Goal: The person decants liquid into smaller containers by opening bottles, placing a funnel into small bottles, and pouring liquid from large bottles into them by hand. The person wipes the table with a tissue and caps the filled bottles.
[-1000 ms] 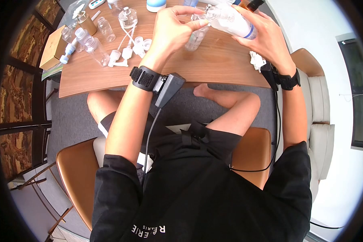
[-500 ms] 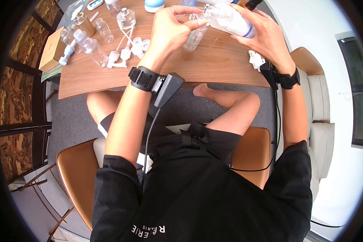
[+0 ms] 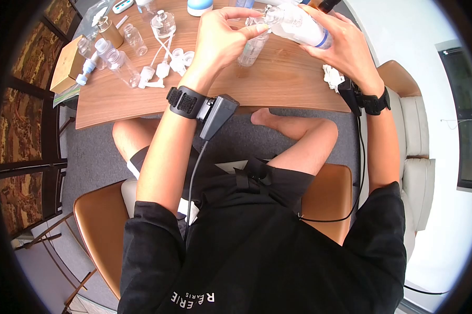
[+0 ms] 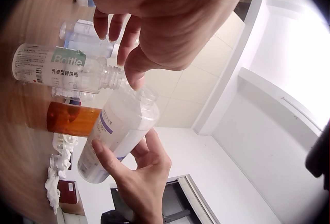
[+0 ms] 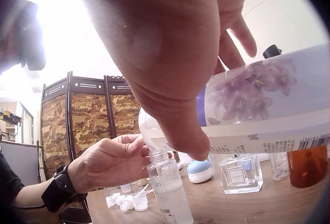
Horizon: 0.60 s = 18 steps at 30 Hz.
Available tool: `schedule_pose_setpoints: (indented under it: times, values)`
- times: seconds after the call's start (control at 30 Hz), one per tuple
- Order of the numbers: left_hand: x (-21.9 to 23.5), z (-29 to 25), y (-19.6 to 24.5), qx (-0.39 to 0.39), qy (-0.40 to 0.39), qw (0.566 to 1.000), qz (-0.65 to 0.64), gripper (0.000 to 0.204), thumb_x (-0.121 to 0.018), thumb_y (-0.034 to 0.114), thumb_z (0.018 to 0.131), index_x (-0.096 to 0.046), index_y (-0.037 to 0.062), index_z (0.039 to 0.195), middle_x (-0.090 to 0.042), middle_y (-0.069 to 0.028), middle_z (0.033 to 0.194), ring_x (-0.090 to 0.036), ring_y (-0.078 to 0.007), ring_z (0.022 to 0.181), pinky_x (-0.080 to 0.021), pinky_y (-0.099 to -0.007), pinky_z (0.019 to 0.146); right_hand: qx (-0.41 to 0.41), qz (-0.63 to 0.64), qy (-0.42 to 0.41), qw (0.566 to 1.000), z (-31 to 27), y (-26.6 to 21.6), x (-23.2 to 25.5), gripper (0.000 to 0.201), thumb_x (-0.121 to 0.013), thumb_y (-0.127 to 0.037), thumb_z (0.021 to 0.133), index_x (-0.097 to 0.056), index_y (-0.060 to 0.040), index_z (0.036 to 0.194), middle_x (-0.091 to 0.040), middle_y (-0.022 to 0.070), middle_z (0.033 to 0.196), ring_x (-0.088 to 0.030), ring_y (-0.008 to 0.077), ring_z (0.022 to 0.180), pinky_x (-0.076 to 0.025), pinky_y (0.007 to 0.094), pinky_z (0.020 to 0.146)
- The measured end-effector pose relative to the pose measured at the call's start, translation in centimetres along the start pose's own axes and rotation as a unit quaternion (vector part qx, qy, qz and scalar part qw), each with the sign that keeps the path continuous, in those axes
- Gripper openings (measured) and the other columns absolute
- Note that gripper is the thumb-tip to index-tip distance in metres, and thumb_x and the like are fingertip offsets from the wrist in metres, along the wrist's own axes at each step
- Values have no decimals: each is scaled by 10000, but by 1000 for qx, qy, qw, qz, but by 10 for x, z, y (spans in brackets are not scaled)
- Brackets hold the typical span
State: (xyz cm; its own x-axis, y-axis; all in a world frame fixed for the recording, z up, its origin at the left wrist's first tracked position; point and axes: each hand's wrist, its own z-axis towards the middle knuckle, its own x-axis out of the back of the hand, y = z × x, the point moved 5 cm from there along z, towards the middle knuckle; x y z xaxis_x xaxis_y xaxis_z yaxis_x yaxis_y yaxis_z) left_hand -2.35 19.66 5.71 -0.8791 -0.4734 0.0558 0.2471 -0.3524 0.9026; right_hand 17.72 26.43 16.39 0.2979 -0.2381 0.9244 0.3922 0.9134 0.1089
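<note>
At the left of the head view, a cardboard box (image 3: 67, 74) sits at the tabletop (image 3: 288, 86) edge, with a gold pump bottle (image 3: 110, 34) and several clear empty-looking bottles (image 3: 124, 69) just to its right. Next come white pump heads (image 3: 163, 70), their thin tubes pointing toward a square glass bottle (image 3: 163, 26) near the top. At upper centre, the left of the two hands (image 3: 215, 42) pinches with thumb and forefinger at the mouth of a labelled bottle (image 3: 253, 51), which stands on the tabletop holding cloudy liquid, as the right wrist view shows. Right of that, a white bottle (image 3: 305, 29) tilts, its neck at the labelled bottle's mouth; the right hand (image 3: 348, 46) is wrapped around its body. Beyond, at upper right, are an amber bottle (image 4: 72, 119) and, lower down, crumpled tissue (image 3: 332, 78).
</note>
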Motion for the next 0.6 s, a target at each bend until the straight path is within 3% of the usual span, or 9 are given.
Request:
schedule_pose_setpoints:
  times: [0.13,0.2,0.6]
  values:
    - [1,0,3,13,-4,1000,-1,305,-895,214,842,-813,48,1085,-799,-151,887,-771,-171,786,-613,-313,686,8,-7,4,1000,0,2,-2,767,-879,-271,754,-602,-59,1437,-734,205,1228,-710,337,1143,-483,490,1102]
    - [0,-1,1,46,-18,999,11,292,-868,141,872,-810,93,1154,-806,-129,990,-758,-134,862,-599,-259,740,7,-5,1,1000,0,4,-3,765,-878,-270,754,-603,-57,1436,-734,204,1233,-710,338,1143,-481,492,1104]
    - [-1,-1,4,46,-21,999,5,287,-862,125,876,-809,85,1156,-806,-128,985,-753,-125,857,-595,-251,728,4,7,-3,1000,1,2,0,741,-870,-260,760,-611,-60,1425,-739,199,1216,-712,336,1129,-476,495,1104]
